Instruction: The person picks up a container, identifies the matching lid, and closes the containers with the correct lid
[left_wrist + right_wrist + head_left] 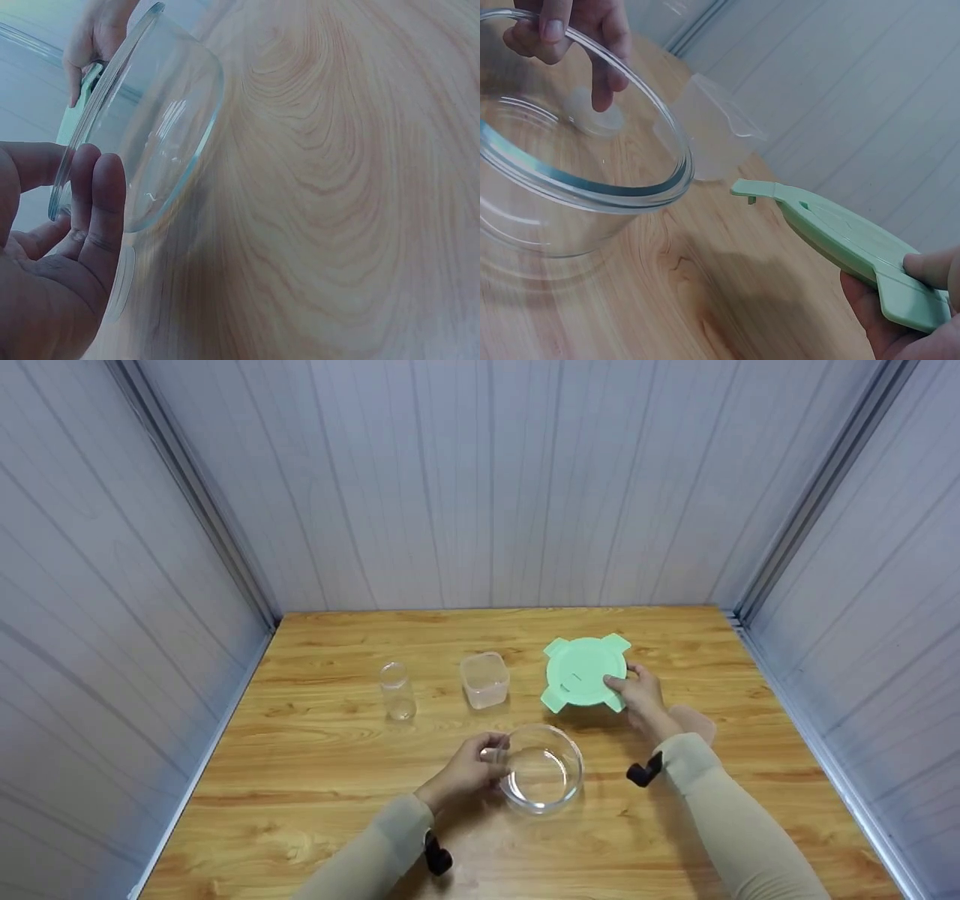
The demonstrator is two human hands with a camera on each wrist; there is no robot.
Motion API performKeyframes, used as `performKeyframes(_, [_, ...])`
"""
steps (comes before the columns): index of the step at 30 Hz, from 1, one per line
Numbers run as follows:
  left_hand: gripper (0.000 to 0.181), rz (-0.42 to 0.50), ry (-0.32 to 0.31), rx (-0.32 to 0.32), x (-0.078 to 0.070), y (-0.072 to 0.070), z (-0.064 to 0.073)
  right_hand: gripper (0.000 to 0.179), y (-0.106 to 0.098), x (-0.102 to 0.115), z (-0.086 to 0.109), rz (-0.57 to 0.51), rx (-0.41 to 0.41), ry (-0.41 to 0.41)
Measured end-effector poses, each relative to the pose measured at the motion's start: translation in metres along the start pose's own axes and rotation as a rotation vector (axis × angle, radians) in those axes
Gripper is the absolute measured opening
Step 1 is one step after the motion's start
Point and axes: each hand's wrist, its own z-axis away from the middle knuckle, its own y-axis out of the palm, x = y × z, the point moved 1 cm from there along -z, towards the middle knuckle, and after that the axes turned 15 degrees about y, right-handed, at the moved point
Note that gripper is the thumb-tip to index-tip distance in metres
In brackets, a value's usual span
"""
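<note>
A round clear glass bowl [541, 802] is near the middle of the wooden table. My left hand [471, 769] grips its left rim, thumb and fingers on either side of the glass in the left wrist view. Up and to the right, my right hand [643, 697] holds a mint-green round lid [585, 667] with four flaps by its right edge. The thumb lies on top of the lid and the fingers are underneath in the right wrist view. The lid [840, 232] is raised above the table, apart from the bowl [592, 199].
A clear glass jar [397, 694] stands at the left, with a translucent square container [485, 681] between it and the green lid. A translucent flat lid [696, 724] lies partly behind my right wrist. A small round lid [596, 116] appears past the bowl. Pale panel walls [480, 495] surround the table.
</note>
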Motion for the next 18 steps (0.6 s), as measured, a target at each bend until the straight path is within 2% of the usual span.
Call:
performKeyframes(5, [0.058, -0.007, 0.004, 0.005, -0.001, 0.000, 0.000, 0.070, 0.001, 0.003, 0.006, -0.008, 0.020, 0.000])
performKeyframes(14, [0.058, -0.014, -0.032, 0.010, -0.003, -0.003, -0.001, 0.069, 0.006, 0.009, 0.015, -0.025, 0.047, -0.009])
performKeyframes(18, [0.056, -0.035, 0.005, 0.026, -0.006, -0.003, -0.001, 0.066, 0.008, 0.010, 0.022, -0.044, 0.076, -0.027])
